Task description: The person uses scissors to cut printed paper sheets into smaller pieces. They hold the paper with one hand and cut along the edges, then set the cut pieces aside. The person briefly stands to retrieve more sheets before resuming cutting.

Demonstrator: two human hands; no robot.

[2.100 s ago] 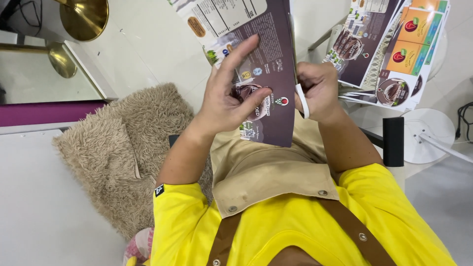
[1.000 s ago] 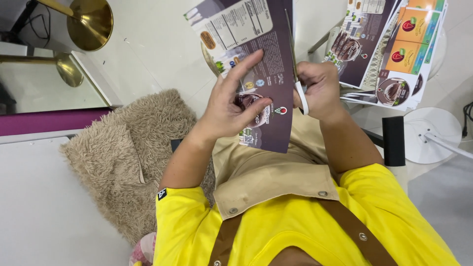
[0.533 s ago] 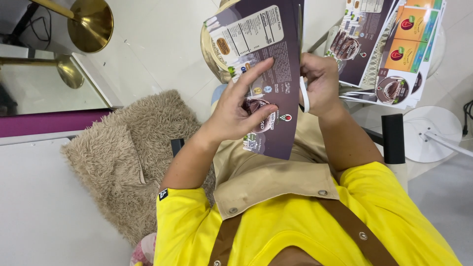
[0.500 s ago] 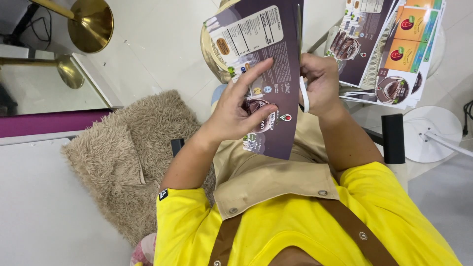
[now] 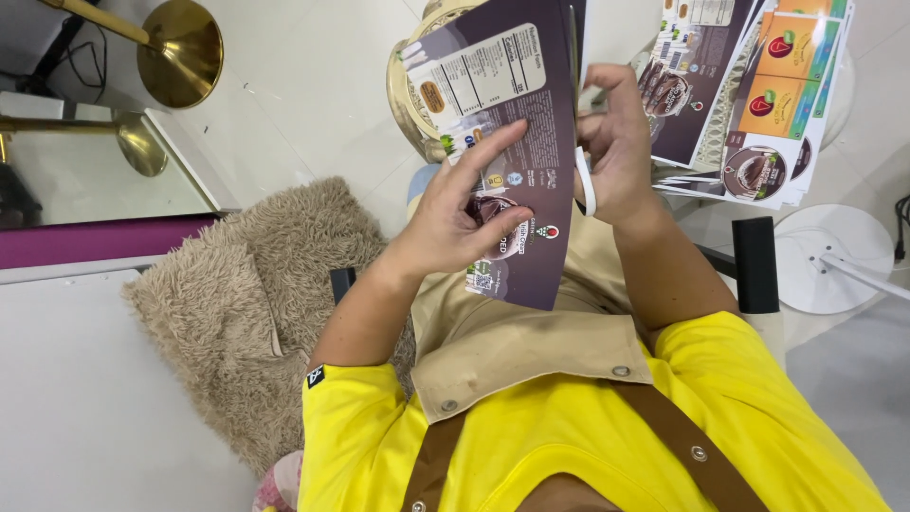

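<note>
Between both hands (image 5: 464, 213), purple carton sheet (image 5: 517, 123).

The dark purple printed carton sheet (image 5: 517, 142) is sitting upper centre of the frame, flat and unfolded, tilted slightly, its white label panel facing up at the top.

Shaggy beige rug (image 5: 256, 303) (perhaps fur), brass stand (image 5: 180, 52).

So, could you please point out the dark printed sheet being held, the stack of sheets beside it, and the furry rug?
dark printed sheet (image 5: 531, 123), head view, upper middle of its face.
stack of sheets (image 5: 749, 104), head view, top sheet.
furry rug (image 5: 256, 284), head view, its middle.
</note>
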